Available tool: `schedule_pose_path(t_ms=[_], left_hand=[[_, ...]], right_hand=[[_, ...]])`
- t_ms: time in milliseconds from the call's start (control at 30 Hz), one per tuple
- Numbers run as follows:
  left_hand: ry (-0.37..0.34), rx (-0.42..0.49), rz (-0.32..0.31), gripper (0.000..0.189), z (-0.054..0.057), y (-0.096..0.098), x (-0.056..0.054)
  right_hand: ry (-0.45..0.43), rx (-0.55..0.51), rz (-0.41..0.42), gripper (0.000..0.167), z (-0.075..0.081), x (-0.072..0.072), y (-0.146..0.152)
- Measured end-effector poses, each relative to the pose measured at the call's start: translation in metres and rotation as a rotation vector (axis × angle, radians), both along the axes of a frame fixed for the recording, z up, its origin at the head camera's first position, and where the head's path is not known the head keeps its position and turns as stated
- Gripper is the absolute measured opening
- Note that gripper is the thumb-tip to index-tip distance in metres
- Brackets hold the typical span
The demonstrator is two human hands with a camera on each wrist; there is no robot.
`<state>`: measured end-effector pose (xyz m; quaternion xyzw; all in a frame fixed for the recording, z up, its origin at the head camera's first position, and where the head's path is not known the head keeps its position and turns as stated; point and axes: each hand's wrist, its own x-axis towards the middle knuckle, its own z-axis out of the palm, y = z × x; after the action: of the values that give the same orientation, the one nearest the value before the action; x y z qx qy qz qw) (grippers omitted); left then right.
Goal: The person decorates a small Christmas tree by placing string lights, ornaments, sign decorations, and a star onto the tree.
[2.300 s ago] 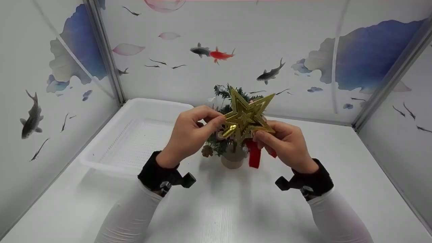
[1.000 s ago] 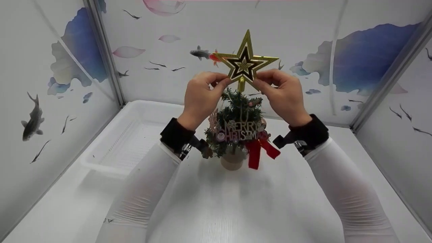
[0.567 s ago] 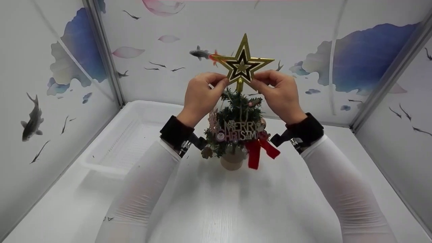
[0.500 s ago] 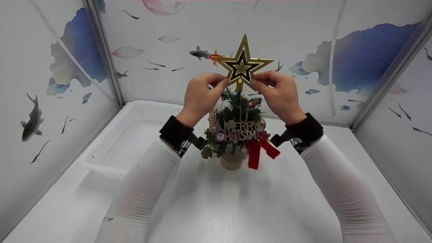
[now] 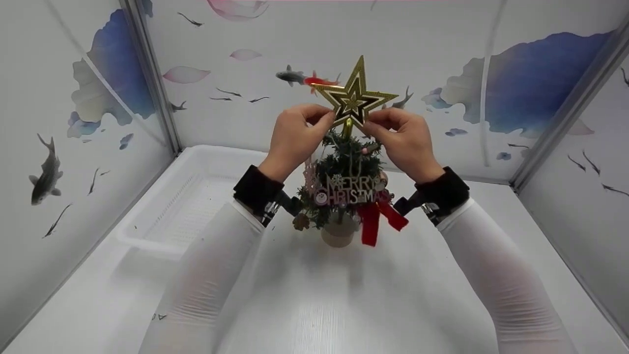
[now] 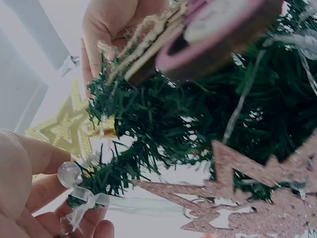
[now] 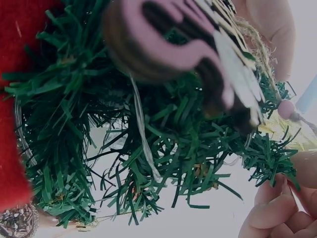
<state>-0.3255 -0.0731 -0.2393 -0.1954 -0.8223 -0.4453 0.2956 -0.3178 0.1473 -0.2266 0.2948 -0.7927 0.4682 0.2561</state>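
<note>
A gold star tree topper point(image 5: 352, 101) stands upright over the tip of a small green Christmas tree point(image 5: 344, 160), its tube point(image 5: 348, 129) pointing down and overlapping the top branches. My left hand point(image 5: 300, 137) pinches the star's lower left point between thumb and fingers. On the other side my right hand point(image 5: 408, 142) pinches the lower right point. A "Merry Christmas" sign point(image 5: 351, 191) hangs on the tree's front, with a red ribbon point(image 5: 370, 228) below it. In the left wrist view, branches hide part of the star point(image 6: 67, 126) and a pink glitter ornament point(image 6: 262, 193) hangs close.
The tree's round pale base point(image 5: 337, 236) stands on the white table point(image 5: 314, 295). Back left is a white plastic basket point(image 5: 142, 236). A brown ornament point(image 5: 301, 222) hangs low on the tree's left. White panels with printed fish enclose the table.
The star was held low and tilted before the tree; both hands raised it above the tip and turned its tube downward. It then came down slightly and now leans a little.
</note>
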Motion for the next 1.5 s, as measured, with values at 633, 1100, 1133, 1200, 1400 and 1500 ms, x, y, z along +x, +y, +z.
schedule_pose_path(t_ms=[633,1100,1133,1200,1400,1500], left_hand=[[-0.065,0.022,-0.115,0.021,0.008,-0.004,-0.008],[0.014,0.004,-0.128,0.018,0.012,0.001,-0.008],[0.019,0.002,-0.125,0.018,0.012,0.001,-0.007],[0.033,-0.003,-0.120,0.017,0.012,0.001,-0.007],[0.096,-0.022,-0.107,0.015,0.010,0.005,-0.006],[0.134,-0.017,-0.113,0.013,0.008,0.006,-0.004]], right_hand=[[0.062,-0.017,-0.062,0.017,-0.001,0.003,-0.002],[-0.019,-0.045,-0.056,0.019,0.000,-0.002,0.000],[-0.020,-0.044,-0.056,0.019,0.000,-0.002,0.000],[-0.020,-0.043,-0.050,0.019,0.000,-0.002,0.000],[-0.015,-0.031,-0.044,0.020,-0.002,-0.003,0.001],[-0.018,-0.028,-0.039,0.020,-0.001,-0.003,0.001]])
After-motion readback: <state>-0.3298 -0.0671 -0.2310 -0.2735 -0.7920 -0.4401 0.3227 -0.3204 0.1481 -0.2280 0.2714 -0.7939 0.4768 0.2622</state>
